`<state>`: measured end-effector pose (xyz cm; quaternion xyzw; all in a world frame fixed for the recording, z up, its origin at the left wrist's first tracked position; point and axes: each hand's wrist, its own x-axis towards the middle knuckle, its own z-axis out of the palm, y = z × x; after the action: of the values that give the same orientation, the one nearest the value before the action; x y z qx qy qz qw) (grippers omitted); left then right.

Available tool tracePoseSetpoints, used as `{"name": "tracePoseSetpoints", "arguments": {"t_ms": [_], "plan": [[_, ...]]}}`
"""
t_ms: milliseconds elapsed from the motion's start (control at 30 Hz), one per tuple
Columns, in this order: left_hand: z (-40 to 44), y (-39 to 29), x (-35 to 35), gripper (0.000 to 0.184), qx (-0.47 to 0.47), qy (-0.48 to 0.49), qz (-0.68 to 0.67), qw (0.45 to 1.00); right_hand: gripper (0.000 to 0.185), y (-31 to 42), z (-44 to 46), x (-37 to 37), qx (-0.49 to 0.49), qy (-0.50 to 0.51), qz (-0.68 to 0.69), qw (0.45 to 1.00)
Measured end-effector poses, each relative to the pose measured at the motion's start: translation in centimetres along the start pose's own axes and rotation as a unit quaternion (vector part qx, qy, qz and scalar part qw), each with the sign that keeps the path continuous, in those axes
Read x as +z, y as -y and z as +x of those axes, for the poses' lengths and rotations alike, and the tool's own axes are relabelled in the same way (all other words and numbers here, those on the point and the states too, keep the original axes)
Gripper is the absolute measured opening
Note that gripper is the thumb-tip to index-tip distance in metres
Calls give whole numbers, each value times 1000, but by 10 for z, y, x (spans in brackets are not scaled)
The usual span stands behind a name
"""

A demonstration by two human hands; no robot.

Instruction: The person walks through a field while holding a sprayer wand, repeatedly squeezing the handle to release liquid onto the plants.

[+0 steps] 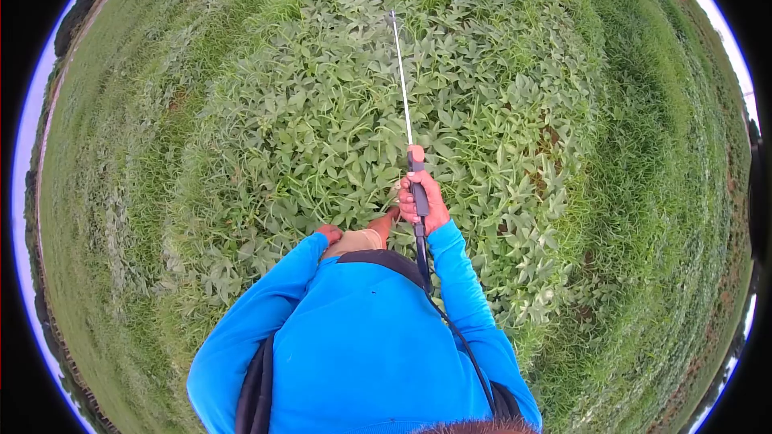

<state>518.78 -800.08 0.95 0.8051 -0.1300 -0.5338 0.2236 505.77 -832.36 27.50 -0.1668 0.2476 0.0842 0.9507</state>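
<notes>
My right hand [425, 201] is wrapped around the dark trigger handle of a spray wand [404, 84]. The wand's thin metal tube points forward over the leafy plants [346, 104], and its tip has a faint haze near it. A black hose [454, 329] runs from the handle back along my right side. My left hand [330, 234] is low beside my left thigh, next to the beige shorts [354, 242]. Its fingers are mostly hidden, and I cannot make out anything in it.
Dense green crop plants surround me, with grassy strips [635, 137] on the right and grass [137, 137] on the left. One bare leg [384, 225] stands among the leaves. A dark strap [257, 386] passes by my left side. Trees and sky edge the view.
</notes>
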Motion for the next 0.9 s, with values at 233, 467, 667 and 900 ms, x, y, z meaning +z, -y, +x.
{"name": "tracePoseSetpoints", "arguments": {"t_ms": [233, 467, 667, 900], "plan": [[-6, -34, 22, 41, -53, 22, 13, 998, 24, -28, -95, -35, 24, 10, 63, 998], [37, -1, 48, 45, 52, -39, 111, 992, 24, -10, -125, -44, -91, -94, 57, 990], [54, -22, 29, 46, 31, -34, 92, 995, 25, 52, -104, -68, -219, -176, 23, 959], [114, -34, 2, 49, 61, 52, 111, 991, 26, 153, -46, -70, -243, -225, -4, 944]]}}
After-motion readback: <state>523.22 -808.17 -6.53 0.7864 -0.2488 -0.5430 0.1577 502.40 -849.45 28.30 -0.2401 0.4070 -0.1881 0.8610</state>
